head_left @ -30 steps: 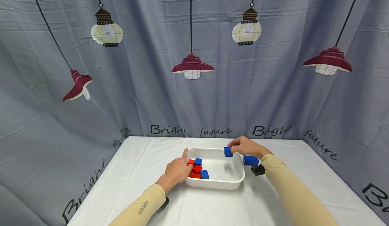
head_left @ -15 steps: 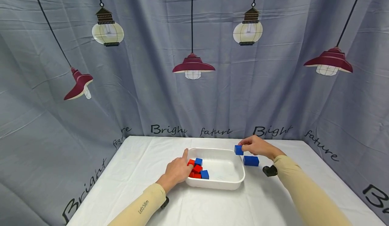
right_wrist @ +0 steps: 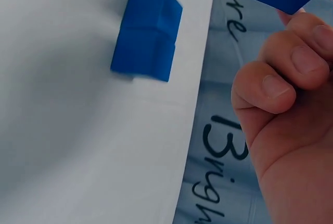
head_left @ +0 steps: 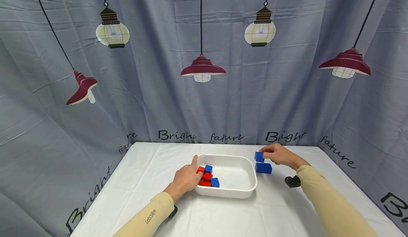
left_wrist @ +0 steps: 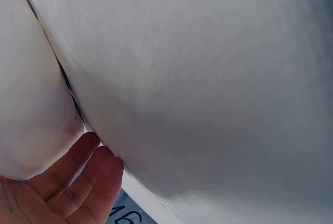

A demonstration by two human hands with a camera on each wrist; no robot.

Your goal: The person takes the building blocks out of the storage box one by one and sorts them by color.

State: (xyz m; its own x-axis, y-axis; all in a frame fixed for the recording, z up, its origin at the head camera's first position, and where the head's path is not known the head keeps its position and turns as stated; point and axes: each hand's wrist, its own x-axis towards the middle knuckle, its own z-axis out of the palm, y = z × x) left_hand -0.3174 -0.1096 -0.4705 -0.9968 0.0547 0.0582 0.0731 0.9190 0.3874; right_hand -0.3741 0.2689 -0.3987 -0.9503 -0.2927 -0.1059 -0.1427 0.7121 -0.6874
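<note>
A blue cube point(head_left: 259, 157) is pinched between the thumb and fingers of my right hand point(head_left: 282, 155), held in the air just past the right end of the white plastic tub point(head_left: 224, 193). Two more blue cubes point(head_left: 263, 168) stand side by side on the table under it; the right wrist view shows this pair of cubes point(right_wrist: 145, 37) touching. My left hand point(head_left: 185, 178) grips the tub's left wall, thumb inside and index finger pointing along the rim. In the left wrist view its other fingers point(left_wrist: 78, 177) lie against the outside. Red cubes point(head_left: 207, 177) and two blue cubes point(head_left: 215, 182) fill the tub's left end, partly hidden by the thumb.
A white cloth covers the table point(head_left: 220, 217). Behind it hangs a grey-blue curtain point(head_left: 165, 88) with printed lamps and lettering. A dark device point(head_left: 292, 181) is strapped at the right wrist.
My right hand has carried the blue cube rightward, from over the tub across its right rim to above the cube pair. The left hand and the tub have stayed still.
</note>
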